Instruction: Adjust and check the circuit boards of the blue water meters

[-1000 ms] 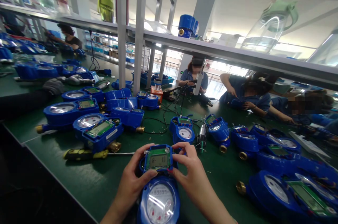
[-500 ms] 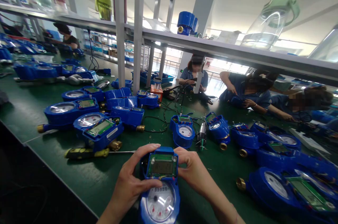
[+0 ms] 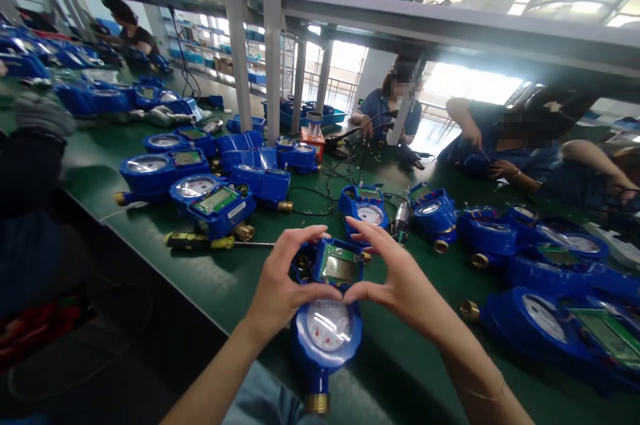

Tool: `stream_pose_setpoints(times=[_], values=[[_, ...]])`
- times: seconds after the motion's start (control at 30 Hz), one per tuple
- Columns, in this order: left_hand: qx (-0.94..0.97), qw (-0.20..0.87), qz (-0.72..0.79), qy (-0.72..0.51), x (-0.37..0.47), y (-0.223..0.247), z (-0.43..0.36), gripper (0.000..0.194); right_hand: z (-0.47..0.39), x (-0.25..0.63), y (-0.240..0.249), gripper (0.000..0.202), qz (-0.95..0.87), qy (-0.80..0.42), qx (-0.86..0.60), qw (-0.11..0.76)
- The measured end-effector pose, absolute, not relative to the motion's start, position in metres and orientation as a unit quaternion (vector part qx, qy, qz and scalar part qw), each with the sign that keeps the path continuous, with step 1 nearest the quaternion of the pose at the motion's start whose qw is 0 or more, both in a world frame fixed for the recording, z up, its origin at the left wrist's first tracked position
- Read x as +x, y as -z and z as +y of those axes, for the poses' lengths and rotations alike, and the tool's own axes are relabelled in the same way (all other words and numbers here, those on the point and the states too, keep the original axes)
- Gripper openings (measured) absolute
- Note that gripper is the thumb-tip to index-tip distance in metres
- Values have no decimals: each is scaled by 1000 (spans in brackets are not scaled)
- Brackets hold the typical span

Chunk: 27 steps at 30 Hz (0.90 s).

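A blue water meter (image 3: pixel 327 338) with a round white dial and a brass threaded end stands in front of me, its dial facing up. Above the dial, its box-shaped housing lies uncovered, showing a green circuit board with a grey display (image 3: pixel 340 267). My left hand (image 3: pixel 283 281) curls round the left side of the housing, thumb at its near edge and fingers at the far edge. From the right, my right hand (image 3: pixel 393 271) spans the board and housing in the same way, its thumb tip close to the left thumb.
A screwdriver (image 3: pixel 200 241) with a yellow-black handle lies left of my hands. Several blue meters rest at left and right, one (image 3: pixel 367 208) just beyond my hands. A power screwdriver (image 3: pixel 401 218) lies there too. A gloved hand (image 3: pixel 43 115) shows at left; co-workers sit across the table.
My view has tilted down, so more of the meter shows, with its brass end. My right hand has moved from the housing's side to spanning it, thumb near and fingers far.
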<state>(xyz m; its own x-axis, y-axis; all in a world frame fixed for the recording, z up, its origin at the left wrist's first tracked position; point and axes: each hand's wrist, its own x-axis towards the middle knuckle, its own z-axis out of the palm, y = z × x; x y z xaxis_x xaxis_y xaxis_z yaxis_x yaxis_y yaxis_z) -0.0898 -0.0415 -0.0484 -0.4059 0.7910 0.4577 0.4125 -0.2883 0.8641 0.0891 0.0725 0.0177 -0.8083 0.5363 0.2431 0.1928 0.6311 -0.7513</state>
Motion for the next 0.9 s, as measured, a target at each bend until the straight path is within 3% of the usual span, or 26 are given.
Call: stream_pose_setpoints(times=[0.13,0.33,0.57,0.63,0.8,0.9], values=[[592,89,582,-550,-93,39,-44,79,66,82,-7,104,-898,-359,-166,191],[656,11,573,-490,-95,30,-43,79,79,83,-2,103,-914,-341,-90,203],[661,34,548,-511,-105,26,-45,77,82,79,13,89,-902,-348,-110,230],[629,48,551,-545,-116,27,-49,66,79,79,19,80,-883,-377,-138,241],[602,-24,582,-547,-145,28,-60,16,76,81,32,69,-843,-426,-132,300],[678,-38,546,-490,-148,23,-62,10,76,80,36,69,-832,-436,-113,323]])
